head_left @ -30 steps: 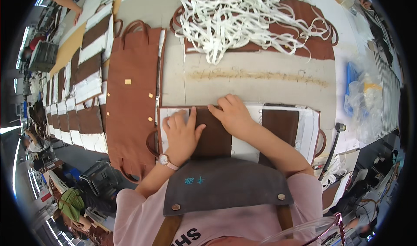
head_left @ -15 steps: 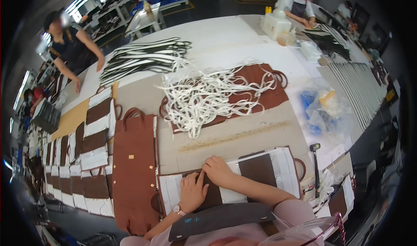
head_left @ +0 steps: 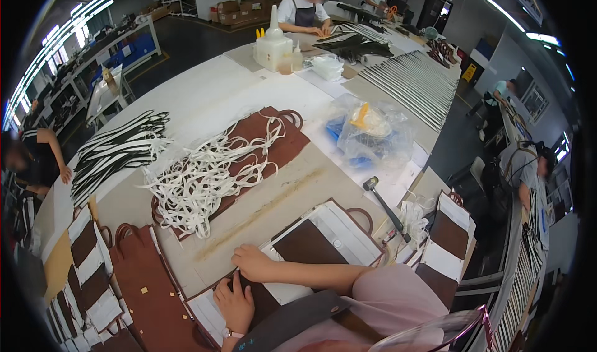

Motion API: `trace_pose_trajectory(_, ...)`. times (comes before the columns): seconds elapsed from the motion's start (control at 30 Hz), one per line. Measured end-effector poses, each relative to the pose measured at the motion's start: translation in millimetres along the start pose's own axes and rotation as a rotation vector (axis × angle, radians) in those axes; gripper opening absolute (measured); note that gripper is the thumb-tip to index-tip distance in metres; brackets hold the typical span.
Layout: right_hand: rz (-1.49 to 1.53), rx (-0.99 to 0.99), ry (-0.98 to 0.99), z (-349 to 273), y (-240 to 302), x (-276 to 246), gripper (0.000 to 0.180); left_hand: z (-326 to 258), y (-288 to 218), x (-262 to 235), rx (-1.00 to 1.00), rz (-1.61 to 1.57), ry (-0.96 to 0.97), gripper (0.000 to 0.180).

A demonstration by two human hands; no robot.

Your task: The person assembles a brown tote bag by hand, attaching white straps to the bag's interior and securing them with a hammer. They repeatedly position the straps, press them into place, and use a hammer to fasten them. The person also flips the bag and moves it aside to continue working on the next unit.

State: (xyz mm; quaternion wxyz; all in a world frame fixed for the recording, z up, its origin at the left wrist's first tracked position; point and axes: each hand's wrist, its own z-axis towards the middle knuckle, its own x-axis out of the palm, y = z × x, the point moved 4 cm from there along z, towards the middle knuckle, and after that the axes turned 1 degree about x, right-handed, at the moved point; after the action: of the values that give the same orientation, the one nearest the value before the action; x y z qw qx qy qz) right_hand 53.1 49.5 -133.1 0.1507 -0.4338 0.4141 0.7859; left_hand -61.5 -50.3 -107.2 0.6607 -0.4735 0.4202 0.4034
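Note:
A brown-and-white striped bag panel (head_left: 305, 240) with a brown loop handle (head_left: 360, 218) lies flat on the table before me. My left hand (head_left: 235, 303), a watch on its wrist, rests on the panel near its left part, fingers stretched out and apart. Just beyond it, my right hand (head_left: 254, 263) is closed at the panel's far edge, fingers curled down with the tips hidden. The two hands nearly touch. To the left lies a reddish-brown bag piece (head_left: 149, 283) with small yellowish squares on it.
Tangled white straps (head_left: 199, 184) cover another brown piece (head_left: 258, 143) farther back. A hammer (head_left: 387, 209) lies right of the panel, near a clear plastic bag (head_left: 379, 134). More striped panels (head_left: 93, 271) lie at left. Co-workers stand around; a white bottle (head_left: 272, 47) stands far off.
The view has swung to the right, so the table's things sit farther left and more people show at right. Both hands stay at the panel's far edge.

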Motion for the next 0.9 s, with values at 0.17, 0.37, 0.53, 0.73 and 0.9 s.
trace_pose_trajectory(0.17, 0.129, -0.039, -0.133, -6.6, -3.6, 0.6, 0.014, -1.5, 1.1, 2.8, 0.041, 0.050, -0.043, 0.052)
trace_pose_trajectory(0.37, 0.177, -0.096, -0.217, -6.3, -8.1, 2.6, 0.012, -2.1, -0.8, 1.9, 0.074, 0.079, -0.075, 0.051)
trace_pose_trajectory(0.53, 0.149, -0.109, -0.265, -6.1, -6.5, 3.5, 0.008, -3.0, 2.1, 6.4, 0.097, 0.095, -0.111, 0.050)
trace_pose_trajectory(0.73, 0.163, -0.100, -0.263, -3.8, -10.7, 6.8, 0.005, -3.3, 2.6, 9.5, 0.107, 0.116, -0.128, 0.051)
trace_pose_trajectory(0.9, 0.225, -0.063, -0.257, -4.0, -19.8, 4.7, 0.005, -2.1, -2.5, 4.9, 0.086, 0.099, -0.112, 0.051)
